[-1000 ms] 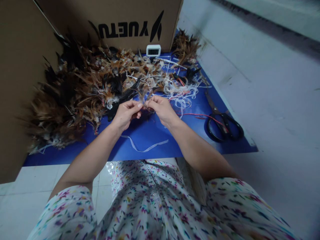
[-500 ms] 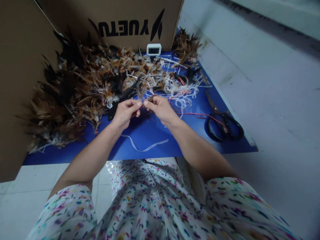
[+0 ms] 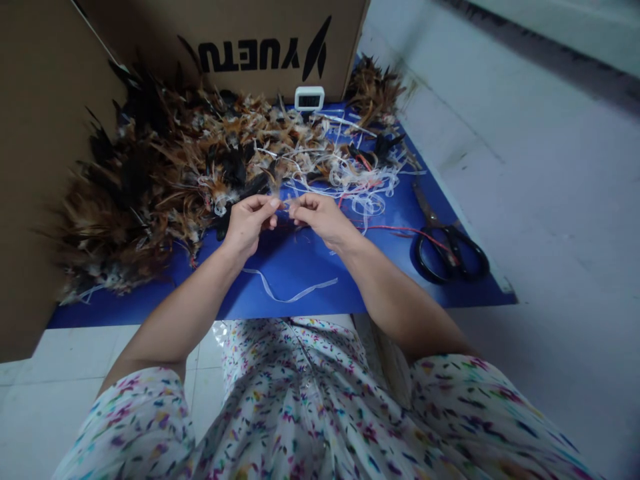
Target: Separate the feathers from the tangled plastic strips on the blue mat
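Over the front of the blue tabletop [image 3: 295, 257], my left hand [image 3: 247, 223] pinches a small brownish feather [image 3: 275, 185] between thumb and forefinger, its soft tip pointing up. My right hand [image 3: 323, 217] is closed in a pinch just beside it, a small gap between the fingertips. A tiny pale bit shows at the right fingertips, too small to name. Behind both hands spreads a big heap of brown and black feathers [image 3: 175, 147]. A tangle of clear plastic strips [image 3: 367, 183] lies beyond my right hand.
Black-handled scissors [image 3: 443, 250] lie at the right, a red string [image 3: 400, 229] running across them. One loose clear strip [image 3: 290, 298] is near the front edge. At the back are a small white digital timer [image 3: 309, 90], another feather bunch [image 3: 375, 90] and a cardboard box [image 3: 270, 20].
My hands have drawn slightly apart at the fingertips. The darker feather piece that stuck up from my right fingers no longer shows there.
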Demonstrator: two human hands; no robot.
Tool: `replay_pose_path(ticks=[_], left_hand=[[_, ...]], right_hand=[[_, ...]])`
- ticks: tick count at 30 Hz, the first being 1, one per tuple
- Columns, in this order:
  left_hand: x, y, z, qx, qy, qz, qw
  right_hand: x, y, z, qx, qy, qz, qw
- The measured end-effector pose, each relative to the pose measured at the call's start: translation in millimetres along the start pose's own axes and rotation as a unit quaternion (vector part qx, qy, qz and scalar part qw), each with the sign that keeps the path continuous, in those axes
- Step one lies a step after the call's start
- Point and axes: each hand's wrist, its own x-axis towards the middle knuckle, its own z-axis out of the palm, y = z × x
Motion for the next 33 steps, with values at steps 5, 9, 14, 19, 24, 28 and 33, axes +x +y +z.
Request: replay_pose_path(ticks=[5,9,14,19,24,28,33], left_hand=[[0.3,2.9,-0.3,-0.023,0.007,-0.007,1.000],[-0.3,1.4,0.7,-0.024,-0.006,-0.018,1.000],[-2.0,-1.2,2.2,-0.006,-0.024,-0.047,0.999],[-2.7,-0.8,1.5,-0.001,-0.044,-0.069,0.997],[-2.5,-1.7,-0.2,0.016,-0.068,-0.087,0.994],[-2.9,-2.9,-0.6,0.022,-0.078,-0.088,0.993],[-3.2,-2.1,-0.2,0.023,-0.080,-0.093,0.992]], right_hand=[[-1.1,-0.2,-3.4,-0.101,0.006,-0.033,0.994],[-1.4,-1.7,-4.4,-0.077,0.016,-0.099,0.992],[0.3,-0.2,-4.9,-0.068,0.014,-0.143,0.987],[-1.3,-5.5,-6.6,-0.085,0.058,-0.171,0.980],[-3.4,-10.3,-7.7,-0.131,0.066,-0.200,0.969],[-3.1,-8.7,-8.3,-0.161,0.057,-0.214,0.962],[-4.0,-9.3,-8.1,-0.160,0.036,-0.228,0.960]])
